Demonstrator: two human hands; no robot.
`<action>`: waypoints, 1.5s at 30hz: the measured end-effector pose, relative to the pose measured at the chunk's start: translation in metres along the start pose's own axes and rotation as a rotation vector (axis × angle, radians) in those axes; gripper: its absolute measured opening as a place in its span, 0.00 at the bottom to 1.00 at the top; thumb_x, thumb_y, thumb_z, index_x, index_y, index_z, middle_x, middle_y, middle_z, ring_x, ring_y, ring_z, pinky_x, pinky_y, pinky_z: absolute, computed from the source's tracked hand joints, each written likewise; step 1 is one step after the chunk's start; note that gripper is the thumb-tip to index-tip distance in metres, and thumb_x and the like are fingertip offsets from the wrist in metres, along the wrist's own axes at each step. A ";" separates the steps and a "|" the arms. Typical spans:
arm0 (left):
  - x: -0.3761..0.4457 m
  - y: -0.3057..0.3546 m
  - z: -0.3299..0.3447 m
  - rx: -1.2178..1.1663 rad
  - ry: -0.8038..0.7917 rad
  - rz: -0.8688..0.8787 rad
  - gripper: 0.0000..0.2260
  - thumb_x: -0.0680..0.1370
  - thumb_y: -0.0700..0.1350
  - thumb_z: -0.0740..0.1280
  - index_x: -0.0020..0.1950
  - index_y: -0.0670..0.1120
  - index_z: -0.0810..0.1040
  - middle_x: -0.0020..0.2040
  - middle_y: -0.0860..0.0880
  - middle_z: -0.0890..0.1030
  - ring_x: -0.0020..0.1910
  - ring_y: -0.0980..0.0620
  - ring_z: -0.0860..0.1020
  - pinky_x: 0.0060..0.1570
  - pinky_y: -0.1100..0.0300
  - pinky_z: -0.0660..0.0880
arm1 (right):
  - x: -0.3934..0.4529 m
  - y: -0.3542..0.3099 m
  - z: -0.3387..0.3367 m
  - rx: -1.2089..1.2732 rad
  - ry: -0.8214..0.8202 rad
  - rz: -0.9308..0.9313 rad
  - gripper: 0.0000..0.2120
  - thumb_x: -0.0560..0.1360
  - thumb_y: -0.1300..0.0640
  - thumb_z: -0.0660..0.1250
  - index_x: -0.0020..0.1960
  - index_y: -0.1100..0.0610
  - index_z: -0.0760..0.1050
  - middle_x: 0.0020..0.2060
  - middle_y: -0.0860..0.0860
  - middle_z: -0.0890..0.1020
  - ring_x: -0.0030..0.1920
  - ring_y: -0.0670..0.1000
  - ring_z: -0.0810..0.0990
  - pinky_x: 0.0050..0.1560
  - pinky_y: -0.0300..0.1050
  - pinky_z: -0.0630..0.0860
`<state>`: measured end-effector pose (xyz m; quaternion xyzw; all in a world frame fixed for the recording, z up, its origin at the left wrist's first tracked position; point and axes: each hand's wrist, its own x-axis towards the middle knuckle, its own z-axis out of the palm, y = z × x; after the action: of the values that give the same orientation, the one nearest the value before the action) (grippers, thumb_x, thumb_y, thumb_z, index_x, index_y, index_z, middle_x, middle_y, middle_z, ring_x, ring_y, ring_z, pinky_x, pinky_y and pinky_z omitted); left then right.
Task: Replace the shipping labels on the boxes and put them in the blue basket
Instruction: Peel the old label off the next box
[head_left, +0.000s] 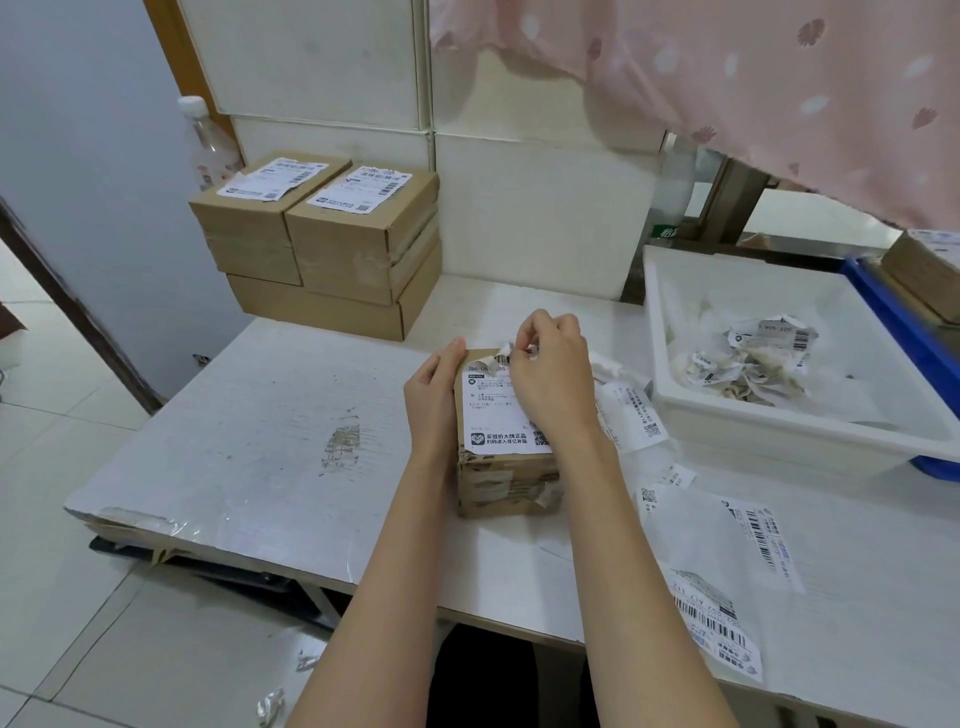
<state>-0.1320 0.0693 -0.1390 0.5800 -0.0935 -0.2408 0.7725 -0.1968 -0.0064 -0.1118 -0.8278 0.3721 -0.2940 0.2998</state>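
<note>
Two bare forearms reach up from six o'clock to a small brown cardboard box standing near the middle of the white table. At about nine o'clock of the box, the left hand rests flat against its left side, fingers straight and close together, thumb up at the top edge. Its front face shows scuffed, wrinkled tape, and a white shipping label with black print, a barcode strip and a QR square covers the top. At the label's far edge, around twelve o'clock, the right hand pinches a curled, lifted corner between thumb and fingertips. Toward ten o'clock of the table, labelled cardboard boxes sit stacked against the wall. At four o'clock, loose label sheets lie on the tabletop. At two o'clock a white tray holds crumpled label scraps, touching a blue basket beyond it.
</note>
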 end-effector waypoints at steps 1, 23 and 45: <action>0.001 0.000 0.000 0.011 0.007 0.002 0.18 0.80 0.46 0.67 0.32 0.46 0.67 0.27 0.51 0.68 0.25 0.57 0.65 0.25 0.66 0.64 | 0.000 -0.001 0.000 -0.007 -0.009 -0.002 0.04 0.76 0.64 0.60 0.47 0.58 0.73 0.49 0.49 0.68 0.55 0.55 0.70 0.51 0.49 0.70; 0.006 -0.005 0.000 0.031 0.005 0.004 0.12 0.80 0.47 0.67 0.40 0.41 0.77 0.33 0.47 0.76 0.30 0.54 0.73 0.27 0.66 0.68 | -0.007 0.000 -0.008 -0.065 0.119 0.134 0.09 0.76 0.64 0.61 0.53 0.55 0.76 0.53 0.50 0.67 0.53 0.56 0.72 0.57 0.52 0.69; 0.006 -0.006 0.000 0.011 -0.019 0.011 0.13 0.80 0.47 0.67 0.40 0.40 0.75 0.33 0.46 0.74 0.30 0.52 0.71 0.27 0.66 0.68 | -0.007 0.001 -0.005 -0.085 0.108 -0.080 0.22 0.70 0.64 0.65 0.62 0.48 0.77 0.65 0.46 0.71 0.68 0.52 0.62 0.64 0.47 0.63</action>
<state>-0.1282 0.0653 -0.1454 0.5815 -0.1054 -0.2414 0.7697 -0.2048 -0.0033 -0.1110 -0.8368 0.3665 -0.3340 0.2321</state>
